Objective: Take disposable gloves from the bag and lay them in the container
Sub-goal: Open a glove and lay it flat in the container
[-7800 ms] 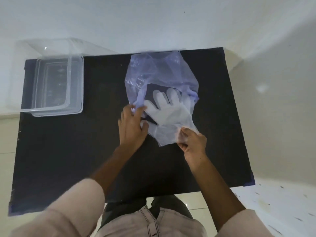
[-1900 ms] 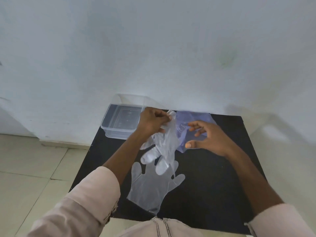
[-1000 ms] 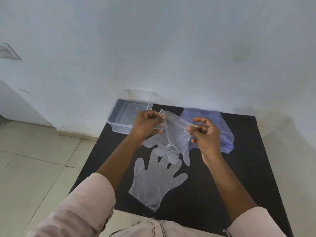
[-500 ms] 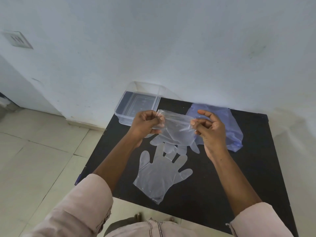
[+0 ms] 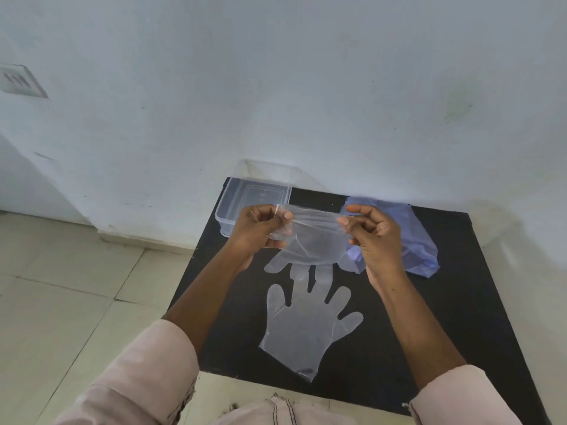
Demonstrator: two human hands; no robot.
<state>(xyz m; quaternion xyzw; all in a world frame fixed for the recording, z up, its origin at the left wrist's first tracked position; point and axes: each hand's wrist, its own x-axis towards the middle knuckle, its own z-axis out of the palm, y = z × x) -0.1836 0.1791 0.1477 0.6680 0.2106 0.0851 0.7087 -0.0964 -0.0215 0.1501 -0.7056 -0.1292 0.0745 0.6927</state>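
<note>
Two gloves are out of the bag (image 5: 408,240): one lies flat on the black table (image 5: 445,317), the held glove (image 5: 310,240), single-handed a moment ago, now stretches between my left hand (image 5: 260,228) and right hand (image 5: 374,234), both pinching its cuff. The container (image 5: 242,207) waits empty at eleven o'clock.
</note>
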